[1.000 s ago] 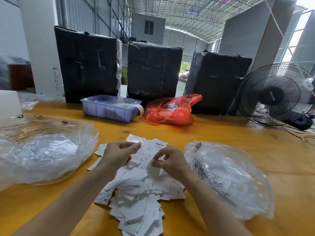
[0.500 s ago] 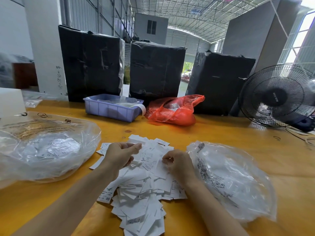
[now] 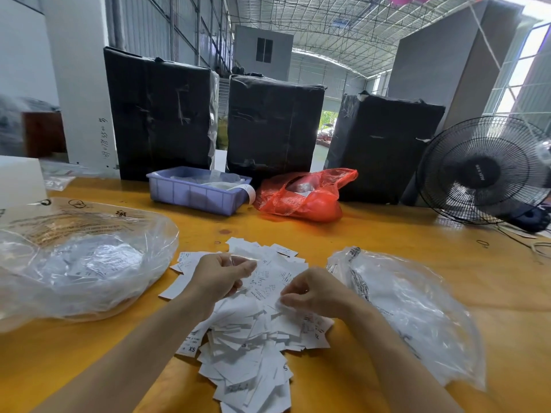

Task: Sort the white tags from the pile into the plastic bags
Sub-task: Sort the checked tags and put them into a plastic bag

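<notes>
Far out to the left of the left hand lies a big clear plastic bag (image 3: 74,263), puffed up and crinkled, with white tags showing dimly through its film and brown printed text and small symbols across its top; the print is too faint to read. The left hand (image 3: 219,277) sits over the upper left of the pile, fingers curled and thumb meeting the fingertips on a small bunch of tags (image 3: 238,260).

Between and under both hands spreads the pile of white tags (image 3: 253,332) on the yellow table (image 3: 387,231): small paper rectangles, overlapping at all angles and trailing down between the forearms. Most show blank backs; some carry black print. "XS" reads clearly on one near the left forearm, "S" on a few others, and the finer lines are too small to make out.

The right hand (image 3: 313,292) rests on the right part of the pile, its fingertips pinched on the edge of a tag.

Just right of the right hand lies a second clear bag (image 3: 417,311), flatter, with white tags inside and a strip of black print along its left side, unreadable.

Beyond the hands stand a lilac tray (image 3: 193,195), a red plastic bag (image 3: 304,195) and, far right, a black fan (image 3: 483,171) whose hub lettering is not legible
</notes>
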Action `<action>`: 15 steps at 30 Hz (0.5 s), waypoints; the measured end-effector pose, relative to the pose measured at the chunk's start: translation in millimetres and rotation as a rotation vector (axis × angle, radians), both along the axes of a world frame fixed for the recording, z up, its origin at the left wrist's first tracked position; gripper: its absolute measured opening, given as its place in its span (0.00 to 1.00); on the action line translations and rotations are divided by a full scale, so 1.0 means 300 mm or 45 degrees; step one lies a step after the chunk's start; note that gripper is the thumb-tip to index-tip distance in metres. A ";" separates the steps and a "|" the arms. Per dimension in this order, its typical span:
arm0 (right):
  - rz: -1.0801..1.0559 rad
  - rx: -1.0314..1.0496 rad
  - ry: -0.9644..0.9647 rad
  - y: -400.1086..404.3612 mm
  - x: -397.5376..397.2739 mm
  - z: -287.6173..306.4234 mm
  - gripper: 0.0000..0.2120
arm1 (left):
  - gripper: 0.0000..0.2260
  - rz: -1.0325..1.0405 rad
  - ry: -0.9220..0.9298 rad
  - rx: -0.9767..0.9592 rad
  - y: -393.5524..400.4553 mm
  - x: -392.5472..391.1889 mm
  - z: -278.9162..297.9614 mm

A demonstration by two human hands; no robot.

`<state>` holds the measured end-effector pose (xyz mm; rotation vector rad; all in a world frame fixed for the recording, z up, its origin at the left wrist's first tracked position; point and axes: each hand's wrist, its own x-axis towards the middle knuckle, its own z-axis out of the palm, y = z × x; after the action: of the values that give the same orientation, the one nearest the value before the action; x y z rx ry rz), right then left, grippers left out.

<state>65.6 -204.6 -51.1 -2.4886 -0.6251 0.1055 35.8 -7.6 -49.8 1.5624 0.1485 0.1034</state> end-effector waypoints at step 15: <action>-0.331 0.355 -0.876 0.040 -0.079 -0.046 0.09 | 0.06 -0.223 0.047 -0.183 -0.043 -0.028 0.003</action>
<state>41.8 -192.5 -64.9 -2.2747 -0.5223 -0.9035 27.4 -20.4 -48.8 1.4274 0.0465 -0.0724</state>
